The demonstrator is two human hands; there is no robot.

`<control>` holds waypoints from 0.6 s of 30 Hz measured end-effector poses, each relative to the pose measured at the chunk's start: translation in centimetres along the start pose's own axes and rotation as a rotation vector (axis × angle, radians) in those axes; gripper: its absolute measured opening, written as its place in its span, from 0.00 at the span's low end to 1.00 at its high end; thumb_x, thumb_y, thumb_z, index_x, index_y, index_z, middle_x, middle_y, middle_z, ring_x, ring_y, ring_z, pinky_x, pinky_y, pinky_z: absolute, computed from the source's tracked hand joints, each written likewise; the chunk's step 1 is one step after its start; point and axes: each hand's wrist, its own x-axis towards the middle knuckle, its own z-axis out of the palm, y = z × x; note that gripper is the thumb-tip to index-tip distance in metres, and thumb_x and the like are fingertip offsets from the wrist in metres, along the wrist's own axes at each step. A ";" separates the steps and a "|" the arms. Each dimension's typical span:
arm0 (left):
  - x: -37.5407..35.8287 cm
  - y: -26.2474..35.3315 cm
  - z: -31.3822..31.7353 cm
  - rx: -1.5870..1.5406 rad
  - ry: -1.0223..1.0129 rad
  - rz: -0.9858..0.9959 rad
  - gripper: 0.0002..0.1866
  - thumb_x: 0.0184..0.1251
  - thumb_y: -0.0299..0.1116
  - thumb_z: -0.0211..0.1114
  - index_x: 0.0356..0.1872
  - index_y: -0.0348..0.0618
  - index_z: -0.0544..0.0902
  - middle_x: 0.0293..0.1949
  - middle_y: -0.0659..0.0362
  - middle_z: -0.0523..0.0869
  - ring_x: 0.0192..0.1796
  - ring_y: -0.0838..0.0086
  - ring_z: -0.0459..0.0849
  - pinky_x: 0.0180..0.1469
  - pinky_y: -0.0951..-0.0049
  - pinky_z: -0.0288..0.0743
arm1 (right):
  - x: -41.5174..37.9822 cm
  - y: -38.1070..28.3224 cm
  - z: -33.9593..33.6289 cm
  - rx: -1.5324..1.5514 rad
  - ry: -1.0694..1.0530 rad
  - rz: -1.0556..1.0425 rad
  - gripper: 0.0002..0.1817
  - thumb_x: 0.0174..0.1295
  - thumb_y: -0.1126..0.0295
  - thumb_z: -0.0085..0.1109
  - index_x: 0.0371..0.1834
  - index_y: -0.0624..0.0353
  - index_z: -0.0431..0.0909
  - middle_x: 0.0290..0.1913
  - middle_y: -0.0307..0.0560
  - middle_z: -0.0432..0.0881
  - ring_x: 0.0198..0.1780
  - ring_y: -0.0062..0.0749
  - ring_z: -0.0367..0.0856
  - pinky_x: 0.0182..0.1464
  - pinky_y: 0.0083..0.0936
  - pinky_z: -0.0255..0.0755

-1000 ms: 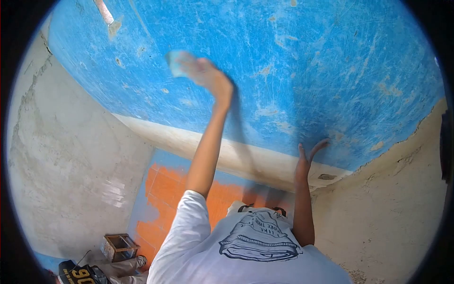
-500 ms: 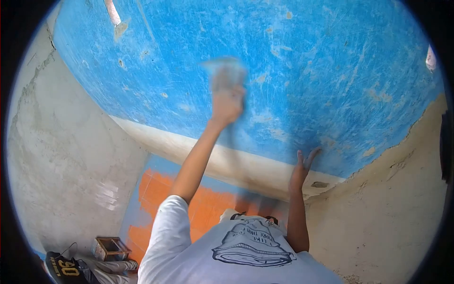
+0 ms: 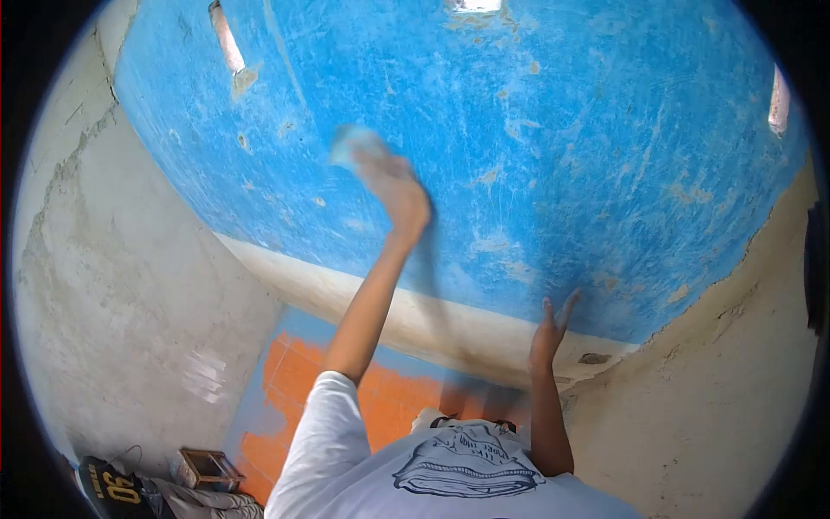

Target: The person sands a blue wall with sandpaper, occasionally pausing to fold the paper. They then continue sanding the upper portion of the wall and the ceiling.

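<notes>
My left hand (image 3: 393,190) reaches up the scratched blue wall (image 3: 484,112) with its fingers pressed over a pale, flat piece (image 3: 348,145). Motion blurs both the fingers and this piece, which lies against the paint. Lower and to the right, my right hand (image 3: 549,336) is open, thumb and fingers spread, holding nothing. Its fingertips overlap the blue paint just above the cream band (image 3: 303,275) along the wall's foot. Bare patches and pale scratches mark the blue surface.
A grey plastered wall (image 3: 138,233) rises on the left, and a rough beige one (image 3: 692,406) on the right. Orange floor tiles (image 3: 303,381) lie below. At lower left are a small wooden stool (image 3: 210,468) and a black garment (image 3: 108,489) with gold numbers. Narrow openings (image 3: 226,39) pierce the blue wall.
My left hand has swung left across the wall with the pale flat piece, its wrist now bent. My right hand stays near the wall's foot. The view has tilted slightly up.
</notes>
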 end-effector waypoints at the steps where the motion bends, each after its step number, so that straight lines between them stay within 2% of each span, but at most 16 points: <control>1: -2.7 1.5 -1.6 0.191 -0.303 0.209 0.30 0.80 0.40 0.46 0.76 0.32 0.62 0.79 0.37 0.55 0.82 0.45 0.47 0.82 0.47 0.37 | 0.1 0.1 0.3 -0.010 -0.008 -0.006 0.43 0.76 0.65 0.51 0.85 0.55 0.34 0.86 0.52 0.28 0.86 0.39 0.25 0.82 0.36 0.28; 2: -3.9 2.4 -2.6 0.381 -0.608 0.419 0.30 0.80 0.38 0.47 0.77 0.31 0.60 0.79 0.38 0.54 0.82 0.45 0.47 0.82 0.49 0.37 | 0.3 0.2 0.8 -0.016 -0.013 -0.015 0.43 0.76 0.65 0.51 0.85 0.55 0.33 0.86 0.52 0.28 0.86 0.39 0.25 0.83 0.36 0.28; 5: -2.4 1.1 -4.3 0.311 -0.952 0.357 0.28 0.80 0.38 0.46 0.73 0.31 0.67 0.77 0.31 0.55 0.82 0.42 0.45 0.80 0.38 0.32 | 0.7 -0.1 1.0 -0.032 -0.013 -0.008 0.43 0.76 0.64 0.51 0.85 0.55 0.33 0.86 0.52 0.27 0.86 0.39 0.25 0.83 0.36 0.28; 7: -0.9 -2.3 -1.3 -0.018 -0.074 0.007 0.28 0.78 0.39 0.45 0.73 0.36 0.69 0.77 0.31 0.56 0.82 0.40 0.45 0.80 0.37 0.33 | 0.3 0.1 0.7 -0.023 -0.007 -0.002 0.43 0.76 0.63 0.51 0.85 0.55 0.33 0.86 0.52 0.27 0.86 0.39 0.25 0.83 0.36 0.28; 9: 1.8 -5.4 1.6 -0.135 0.409 -0.280 0.28 0.77 0.38 0.47 0.74 0.36 0.68 0.76 0.31 0.58 0.81 0.39 0.47 0.79 0.35 0.33 | 0.1 0.5 0.5 -0.004 -0.014 -0.019 0.43 0.76 0.62 0.51 0.85 0.54 0.33 0.86 0.52 0.26 0.85 0.39 0.25 0.82 0.36 0.28; 12: -3.6 -0.6 -2.6 0.327 -0.521 0.325 0.34 0.82 0.43 0.41 0.79 0.30 0.50 0.81 0.35 0.45 0.82 0.41 0.41 0.82 0.47 0.32 | -0.1 0.4 1.9 -0.069 -0.045 0.019 0.44 0.77 0.60 0.51 0.85 0.53 0.32 0.85 0.52 0.24 0.85 0.40 0.23 0.82 0.38 0.28; 15: -2.6 -1.6 -5.0 0.428 -0.940 0.271 0.31 0.81 0.43 0.41 0.79 0.36 0.58 0.79 0.32 0.50 0.82 0.41 0.43 0.81 0.41 0.32 | 0.1 0.7 3.3 -0.202 -0.037 -0.026 0.45 0.77 0.58 0.51 0.85 0.52 0.30 0.85 0.53 0.21 0.85 0.42 0.20 0.82 0.40 0.28; 16: -2.6 -4.1 -3.1 0.024 -0.231 0.008 0.31 0.81 0.44 0.39 0.78 0.36 0.60 0.79 0.35 0.51 0.82 0.43 0.44 0.80 0.40 0.32 | 0.1 0.6 3.4 -0.185 -0.048 -0.042 0.45 0.77 0.58 0.51 0.85 0.53 0.30 0.85 0.54 0.20 0.85 0.42 0.19 0.82 0.40 0.28; 18: 0.7 -7.3 -0.5 -0.061 0.181 -0.222 0.31 0.81 0.44 0.39 0.77 0.37 0.61 0.79 0.37 0.55 0.82 0.44 0.47 0.80 0.39 0.31 | -0.5 0.0 3.7 -0.152 -0.066 -0.068 0.46 0.77 0.58 0.51 0.85 0.53 0.29 0.84 0.55 0.19 0.84 0.43 0.18 0.82 0.41 0.26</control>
